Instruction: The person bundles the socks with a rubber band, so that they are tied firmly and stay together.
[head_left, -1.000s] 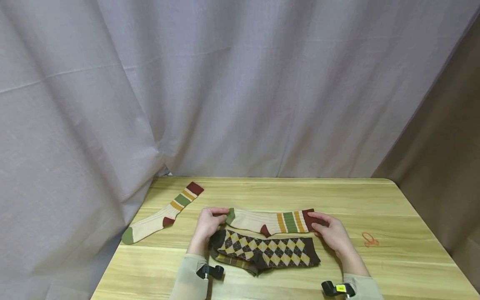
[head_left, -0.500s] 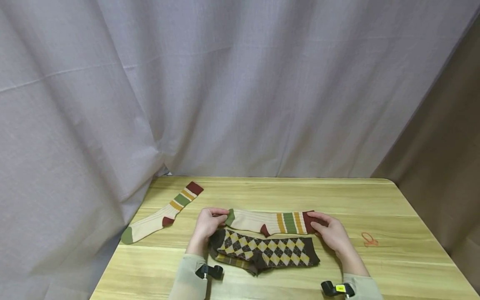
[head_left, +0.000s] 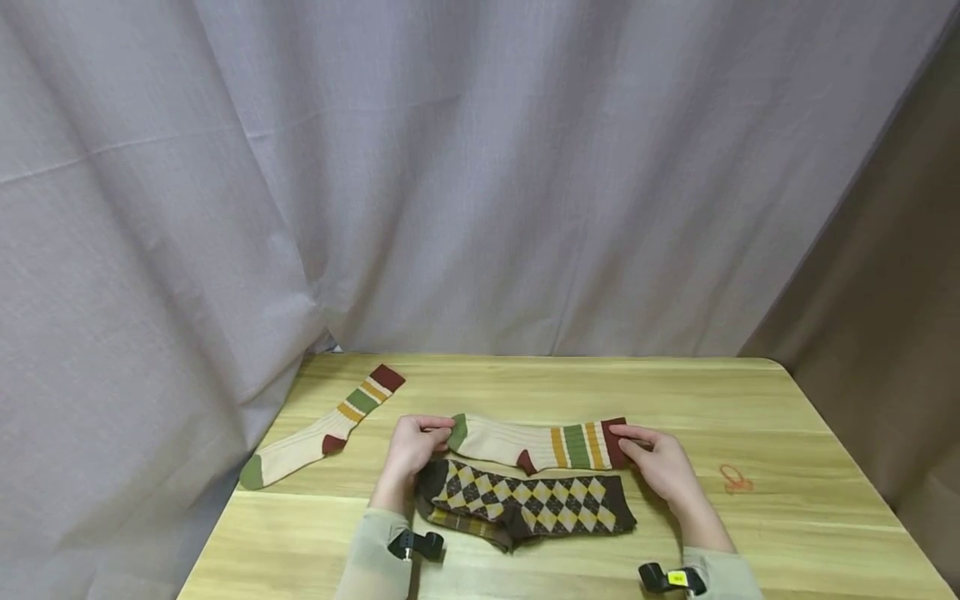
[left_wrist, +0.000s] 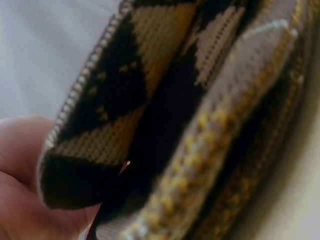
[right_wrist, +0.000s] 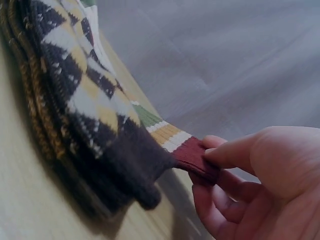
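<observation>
- partly hidden in left wrist view: left hand point(head_left: 409, 448), cut off at left edge, fingertips lost behind knit of argyle sock point(head_left: 536, 504); cloth too close and blurred for counting layers.
- mostly covered in head view: plaid sock point(head_left: 467, 523), just a brown and yellow lower edge showing beneath argyle sock; cannot tell number of socks in stack.
- cut off at bottom of head view: pale sleeves point(head_left: 375, 554), black wrist cameras point(head_left: 416, 545) at cuffs; near edge of wooden table point(head_left: 810, 533) also out of frame.
- hard to make out: thin orange-red loops point(head_left: 735, 478) on table, to the right of right hand point(head_left: 663, 467); cannot name material.
- right hand: thumb and fingers pinched on maroon cuff of striped sock point(head_left: 498, 442), grip plain in right wrist view, other fingers bent below.
- left hand: thumb and forefinger pinched on green toe of same sock, readable from head view only.
- hands well apart, one at each end of striped sock.
- striped sock: laid out lengthwise between hands, just beyond argyle sock, maroon heel toward person; cannot tell how much of it touches table.
- other striped sock point(head_left: 297, 454): far left on table, slanted, green toe nearer person, well apart from both hands.
- behind table: grey curtain point(head_left: 525, 183) in soft folds.
</observation>
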